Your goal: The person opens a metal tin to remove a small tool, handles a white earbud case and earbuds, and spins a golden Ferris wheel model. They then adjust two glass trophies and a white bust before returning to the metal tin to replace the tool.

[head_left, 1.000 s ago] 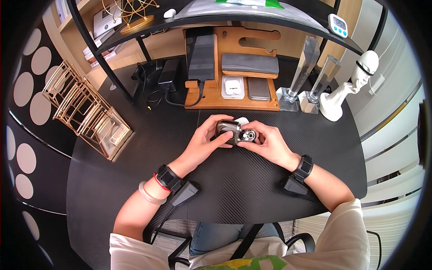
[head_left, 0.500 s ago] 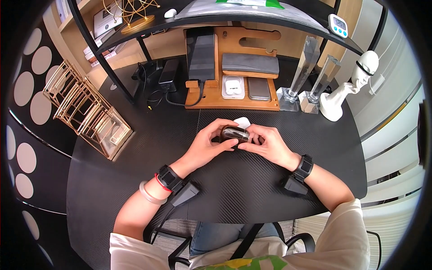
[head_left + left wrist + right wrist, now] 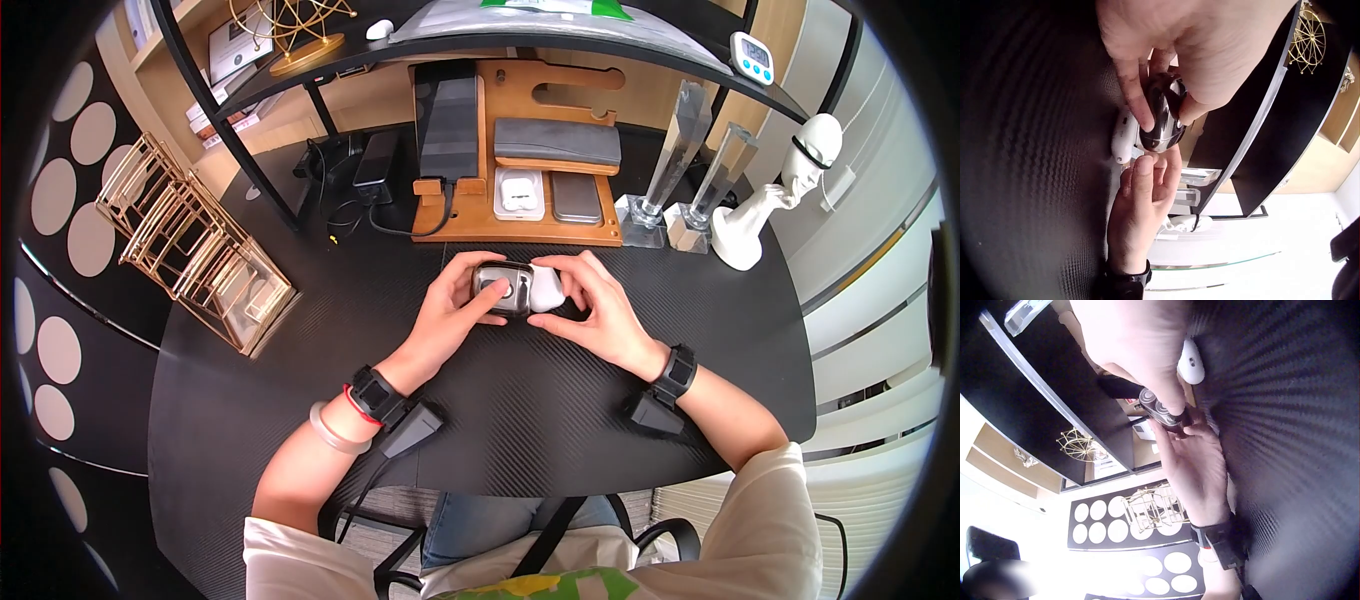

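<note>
A small dark glossy electric shaver [image 3: 508, 283] is in my left hand [image 3: 455, 305], which grips its body with the thumb across the front face. In the right wrist view, the round heads of the shaver [image 3: 1155, 403] are exposed. My right hand [image 3: 605, 315] is beside the shaver's right end, index finger and thumb spread, fingertips close to its corners. Seen from the left wrist, the right hand's fingers [image 3: 1143, 169] sit just below the shaver. Beyond it, between the hands, a smooth rounded white device [image 3: 546, 289] with a small port lies on the black desk [image 3: 530, 400].
Behind the hands stands a wooden organizer [image 3: 432, 230] holding a phone [image 3: 447, 120], a grey case [image 3: 556, 142] and a white earbud case [image 3: 519, 193]. Crystal trophies [image 3: 675, 160] and a white bust [image 3: 740, 235] stand to the right, a gold wire rack [image 3: 205, 250] to the left.
The shaver has been turned between the hands, so its front face now shows and more of the white device is visible. The right hand's fingers have spread away from the shaver's end.
</note>
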{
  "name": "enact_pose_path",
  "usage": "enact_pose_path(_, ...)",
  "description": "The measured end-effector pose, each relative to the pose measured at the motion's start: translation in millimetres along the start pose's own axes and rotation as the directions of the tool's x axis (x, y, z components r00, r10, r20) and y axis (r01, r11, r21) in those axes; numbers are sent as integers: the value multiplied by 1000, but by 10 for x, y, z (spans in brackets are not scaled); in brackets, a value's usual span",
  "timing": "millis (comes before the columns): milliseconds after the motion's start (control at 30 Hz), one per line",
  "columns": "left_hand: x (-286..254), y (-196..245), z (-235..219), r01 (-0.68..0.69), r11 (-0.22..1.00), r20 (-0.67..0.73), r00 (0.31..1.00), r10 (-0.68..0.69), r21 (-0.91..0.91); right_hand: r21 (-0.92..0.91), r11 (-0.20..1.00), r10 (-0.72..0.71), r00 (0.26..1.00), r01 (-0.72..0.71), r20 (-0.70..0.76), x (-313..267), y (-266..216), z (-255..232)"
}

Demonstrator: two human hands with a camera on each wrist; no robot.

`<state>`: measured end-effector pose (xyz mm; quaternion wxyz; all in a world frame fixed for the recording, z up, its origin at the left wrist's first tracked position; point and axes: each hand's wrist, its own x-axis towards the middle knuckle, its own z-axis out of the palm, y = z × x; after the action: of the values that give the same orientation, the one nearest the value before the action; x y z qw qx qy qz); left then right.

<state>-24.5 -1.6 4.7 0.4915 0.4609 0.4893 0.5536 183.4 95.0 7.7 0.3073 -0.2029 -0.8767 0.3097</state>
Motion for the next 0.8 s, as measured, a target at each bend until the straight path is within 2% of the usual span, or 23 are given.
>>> enact_pose_path(33,-5,5,-6,-20,997,-33,999,22,70,0,1000,0,1000,0,0,-2,-1,6)
enact_pose_path(133,8,-17,-52,-16,996,-102,994,26,90,32,999,-18,1000,18,-17,-11,36,46)
enact_pose_path(233,28,-68,-67,-31,989,-129,990,50,143,-40,998,-49,998,47,-42,-11,107,77)
enact_pose_path(333,23,-103,-72,-94,972,-68,991,111,215,-42,999,-22,1000,22,3,-4,89,67)
enact_pose_path(367,16,-86,-57,-95,972,-68,991,112,215,-75,994,-77,997,76,-9,2,79,61)
enact_pose_path(433,-4,-25,-6,-61,995,-13,998,62,81,-107,986,-131,991,128,-20,14,53,37)
enact_pose_path(500,-4,-11,14,-62,996,17,998,61,71,-83,988,-129,990,133,51,18,30,7)
enact_pose_path(700,6,-31,15,-83,996,54,995,82,17,74,990,-119,993,118,5,3,-8,33)
enact_pose_path(800,0,-37,22,-94,996,84,992,94,-7,13,989,-145,989,145,10,0,8,25)
